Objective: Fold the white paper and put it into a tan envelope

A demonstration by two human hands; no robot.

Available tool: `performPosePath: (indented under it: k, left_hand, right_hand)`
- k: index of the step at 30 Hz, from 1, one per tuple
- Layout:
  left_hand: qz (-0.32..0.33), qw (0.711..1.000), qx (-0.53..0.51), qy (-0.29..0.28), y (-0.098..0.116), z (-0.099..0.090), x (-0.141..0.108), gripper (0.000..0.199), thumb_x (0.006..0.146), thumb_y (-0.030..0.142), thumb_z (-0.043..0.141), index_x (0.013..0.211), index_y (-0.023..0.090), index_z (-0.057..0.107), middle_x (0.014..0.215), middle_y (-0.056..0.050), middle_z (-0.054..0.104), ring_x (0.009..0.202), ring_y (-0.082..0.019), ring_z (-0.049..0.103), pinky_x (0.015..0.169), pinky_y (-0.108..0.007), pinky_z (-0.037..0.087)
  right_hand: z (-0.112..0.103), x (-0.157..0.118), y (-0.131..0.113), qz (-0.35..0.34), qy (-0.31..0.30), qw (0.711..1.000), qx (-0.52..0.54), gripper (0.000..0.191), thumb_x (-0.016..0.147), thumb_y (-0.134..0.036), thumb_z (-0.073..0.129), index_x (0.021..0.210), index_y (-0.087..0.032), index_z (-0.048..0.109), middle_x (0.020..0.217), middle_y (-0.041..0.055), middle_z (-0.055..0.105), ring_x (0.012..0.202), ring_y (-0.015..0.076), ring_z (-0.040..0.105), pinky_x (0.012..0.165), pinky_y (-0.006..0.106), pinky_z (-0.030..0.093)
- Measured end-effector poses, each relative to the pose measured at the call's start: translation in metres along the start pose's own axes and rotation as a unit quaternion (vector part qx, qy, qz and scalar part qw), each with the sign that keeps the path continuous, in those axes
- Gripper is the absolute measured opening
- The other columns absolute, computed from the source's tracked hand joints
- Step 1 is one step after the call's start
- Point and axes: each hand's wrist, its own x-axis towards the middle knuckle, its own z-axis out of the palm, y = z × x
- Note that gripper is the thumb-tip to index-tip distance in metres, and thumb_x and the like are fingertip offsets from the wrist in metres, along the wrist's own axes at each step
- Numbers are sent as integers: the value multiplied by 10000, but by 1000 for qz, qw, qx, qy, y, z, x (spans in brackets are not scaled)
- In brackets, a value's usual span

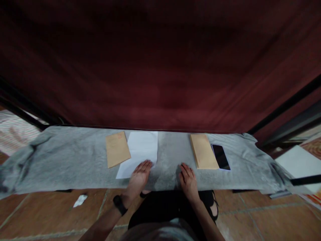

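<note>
My left hand [142,171] lies flat on the lower right corner of a white sheet of paper [142,147], fingers stretched out and holding nothing. A brown envelope [116,150] overlaps the left side of that paper. My right hand [187,179] rests on the grey cloth with its fingers loosely extended, nothing in them. Just to its upper right lies a stack of brown envelopes [204,151]. A phone with a dark screen [221,157] sits against the right edge of the stack, partly tucked beside it.
Grey cloth [75,157] covers the long narrow table. A dark red curtain [160,83] hangs behind it, with dark metal bars [288,103] at both sides. On the tiled floor [62,217] is a crumpled white tissue [80,200]. White boards stand at the right.
</note>
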Motion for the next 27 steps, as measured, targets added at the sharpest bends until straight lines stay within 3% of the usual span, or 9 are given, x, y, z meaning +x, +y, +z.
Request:
performPosePath:
  k: [3, 7, 11, 13, 16, 20, 23, 27]
  left_hand:
    - [44, 999, -15, 9, 49, 1, 25, 559, 902, 67, 375, 1421, 218, 514, 1462, -68, 564, 1388, -194, 481, 1191, -427, 350]
    - [76, 997, -26, 9, 115, 15, 38, 513, 932, 80, 398, 1426, 168, 507, 1461, -106, 560, 1387, -211, 482, 1177, -407, 364]
    - [84, 994, -68, 16, 151, 25, 31, 421, 990, 210, 438, 1394, 147, 537, 1438, -122, 579, 1362, -239, 509, 1143, -412, 404]
    - [88, 991, -100, 19, 152, 24, 27, 413, 1002, 323, 466, 1366, 153, 561, 1414, -119, 600, 1338, -242, 531, 1134, -410, 417]
    - [63, 989, -127, 30, 137, 21, 31, 413, 1017, 376, 430, 1344, 172, 578, 1393, -111, 617, 1323, -242, 545, 1132, -427, 421]
    - [10, 992, -108, 70, 103, 21, 59, 466, 1015, 341, 394, 1430, 157, 498, 1497, -135, 514, 1432, -268, 420, 1159, -463, 391]
    - [-7, 994, -88, 70, 87, 27, 88, 519, 1010, 342, 375, 1488, 147, 429, 1581, -149, 394, 1501, -288, 286, 1183, -505, 342]
    - [9, 998, -63, 17, 76, 38, 118, 500, 1011, 306, 337, 1483, 189, 454, 1595, -113, 380, 1509, -275, 270, 1212, -521, 266]
  right_hand:
    - [0, 7, 4, 89, 19, 986, 137, 431, 1026, -380, 388, 1329, -186, 624, 1309, 134, 663, 1225, 264, 614, 1038, 482, 505]
    - [6, 16, 14, 202, 50, 945, 251, 485, 960, -521, 459, 1208, -182, 700, 1114, 127, 740, 982, 272, 700, 852, 449, 586]
    - [8, 23, 28, 224, 54, 936, 265, 456, 862, -475, 550, 1163, -172, 707, 953, 85, 745, 804, 226, 680, 760, 384, 582]
    - [5, 26, 32, 223, 45, 943, 243, 436, 848, -399, 519, 1169, -163, 696, 938, 81, 734, 756, 211, 665, 743, 375, 574]
    - [-4, 28, 32, 198, 18, 965, 169, 439, 856, -288, 466, 1227, -155, 660, 971, 93, 710, 794, 223, 667, 777, 393, 570]
    - [-11, 32, 12, 131, 47, 990, -10, 459, 911, -242, 470, 1346, -143, 580, 1261, 185, 612, 1145, 307, 596, 971, 496, 500]
    - [-1, 35, -12, 57, 28, 995, -74, 478, 978, -274, 449, 1435, -144, 497, 1482, 194, 474, 1363, 333, 437, 1063, 521, 434]
    - [19, 31, -30, -1, -25, 994, -110, 484, 1022, -275, 402, 1488, -150, 442, 1534, 172, 447, 1435, 313, 375, 1130, 521, 363]
